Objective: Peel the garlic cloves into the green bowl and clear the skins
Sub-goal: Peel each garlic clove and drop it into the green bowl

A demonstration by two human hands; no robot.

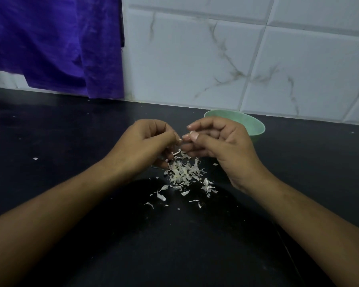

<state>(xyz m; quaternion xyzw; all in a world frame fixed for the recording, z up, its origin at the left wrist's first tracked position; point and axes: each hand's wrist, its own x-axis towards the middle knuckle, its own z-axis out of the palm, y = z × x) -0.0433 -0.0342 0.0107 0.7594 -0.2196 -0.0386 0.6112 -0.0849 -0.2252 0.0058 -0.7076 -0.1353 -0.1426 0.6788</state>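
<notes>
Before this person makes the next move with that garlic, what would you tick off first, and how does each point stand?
1. Bowl ready: the green bowl stands upright on the black counter, just behind the right hand: ok.
2. Grip: the left hand and the right hand meet at the fingertips, pinching what should be the garlic clove: ok.
3. Clove fully peeled: the fingertips hide it: cannot tell.
4. Skins cleared: a pile of skins lies on the counter below the hands: not ok.
5. Strays: a stray scrap lies apart, far to the left: not ok.
6. Bowl contents: hidden by the rim and the hand: cannot tell.
</notes>
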